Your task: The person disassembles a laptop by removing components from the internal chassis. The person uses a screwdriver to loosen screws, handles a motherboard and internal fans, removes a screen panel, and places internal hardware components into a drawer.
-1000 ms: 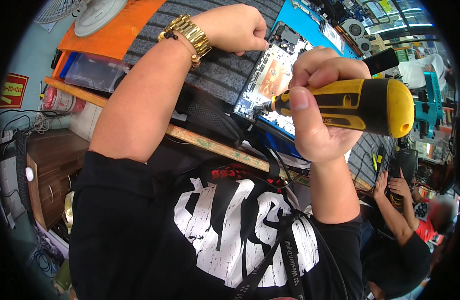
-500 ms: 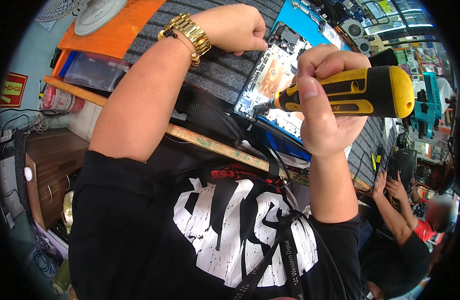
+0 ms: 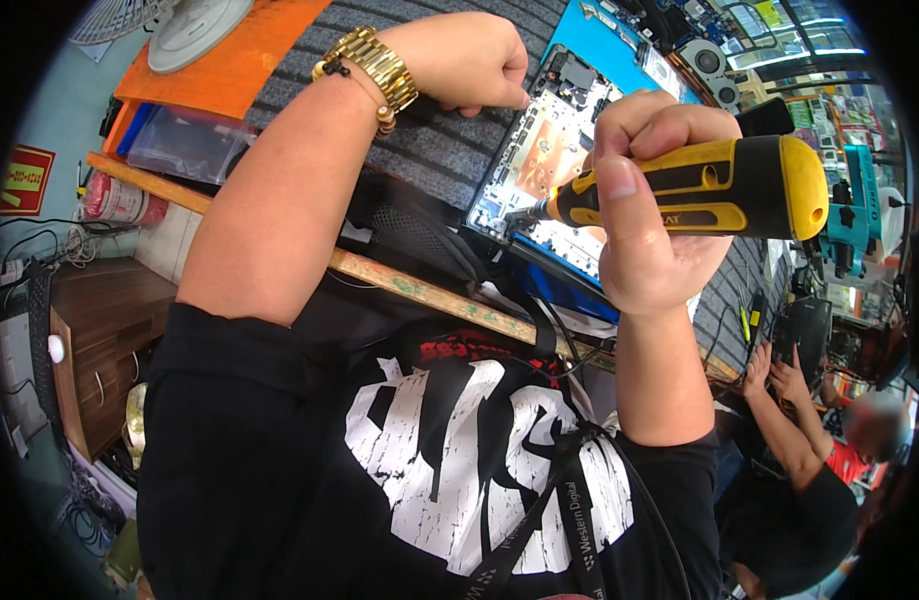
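My right hand (image 3: pixel 660 200) is wrapped round a yellow and black electric screwdriver (image 3: pixel 755 185), its thumb along the near side. The tool lies nearly level, and its dark metal bit meets the near left corner of an opened laptop chassis (image 3: pixel 550 155). Silver and copper surfaces show inside that chassis, with a black part at its far end. My left hand (image 3: pixel 470 62), with a gold watch at the wrist, hovers by the chassis' far left edge. Its fingers are curled in and a fingertip is close to the rim; whether they pinch anything is hidden.
Beneath the chassis lies a grey ribbed mat (image 3: pixel 430 140), with a blue mat (image 3: pixel 605 45) beyond. Circuit boards and a cooling fan (image 3: pixel 702 60) stand at the back. A wooden bench edge (image 3: pixel 430 292) runs in front of me. At right, another person's hands (image 3: pixel 775 370) reach toward the bench.
My left hand has shifted very slightly. The screwdriver's bit stays at the same corner of the chassis, and its handle has barely moved.
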The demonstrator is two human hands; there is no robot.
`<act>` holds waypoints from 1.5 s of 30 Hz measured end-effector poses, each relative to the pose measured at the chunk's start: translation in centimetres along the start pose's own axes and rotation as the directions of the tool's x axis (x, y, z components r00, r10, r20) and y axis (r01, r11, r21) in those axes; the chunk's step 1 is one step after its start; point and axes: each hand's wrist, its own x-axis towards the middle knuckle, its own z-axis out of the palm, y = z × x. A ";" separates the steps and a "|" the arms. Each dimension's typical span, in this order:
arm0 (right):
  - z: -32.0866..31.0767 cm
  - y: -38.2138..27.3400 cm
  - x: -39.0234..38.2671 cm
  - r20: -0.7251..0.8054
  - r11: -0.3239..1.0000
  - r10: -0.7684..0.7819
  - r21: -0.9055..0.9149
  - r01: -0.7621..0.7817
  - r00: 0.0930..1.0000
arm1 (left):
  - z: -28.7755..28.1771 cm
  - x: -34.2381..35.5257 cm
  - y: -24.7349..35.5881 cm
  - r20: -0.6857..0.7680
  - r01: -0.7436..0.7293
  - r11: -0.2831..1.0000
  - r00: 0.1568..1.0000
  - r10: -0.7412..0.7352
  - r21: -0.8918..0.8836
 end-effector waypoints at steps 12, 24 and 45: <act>0.1 -0.3 0.0 -0.006 1.000 0.008 -0.006 -0.008 1.000 | 0.1 0.0 -0.1 0.007 0.003 1.000 1.000 -0.003 -0.007; -2.6 -0.4 -0.1 -0.229 0.991 0.119 0.090 -0.101 0.966 | -0.7 -0.7 0.8 0.252 0.018 0.969 0.967 0.046 -0.246; -0.1 0.2 -1.1 -0.275 0.986 0.159 0.100 -0.136 0.948 | -0.8 -1.1 1.0 0.218 0.012 0.963 0.975 0.049 -0.271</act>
